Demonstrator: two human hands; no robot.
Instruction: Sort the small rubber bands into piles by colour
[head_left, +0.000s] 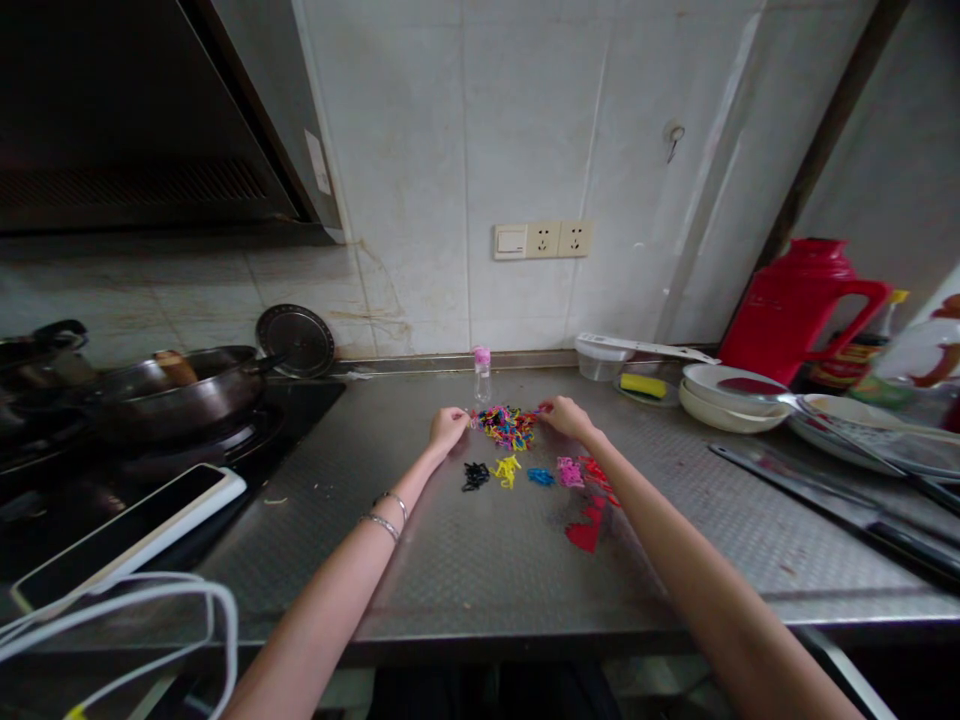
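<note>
One multicoloured band pile [508, 428], between left fingers [459, 416] and right fingers [550, 408], grip unclear

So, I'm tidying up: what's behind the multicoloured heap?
A clear bottle with a pink top stands behind the multicoloured heap, with the tiled wall beyond. Anything low directly behind the heap is hidden.

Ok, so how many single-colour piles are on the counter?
5, left to right: black pile, yellow pile, blue pile, pink pile, red pile, all nearer than the mixed heap. The right forearm may hide part of the red one.
</note>
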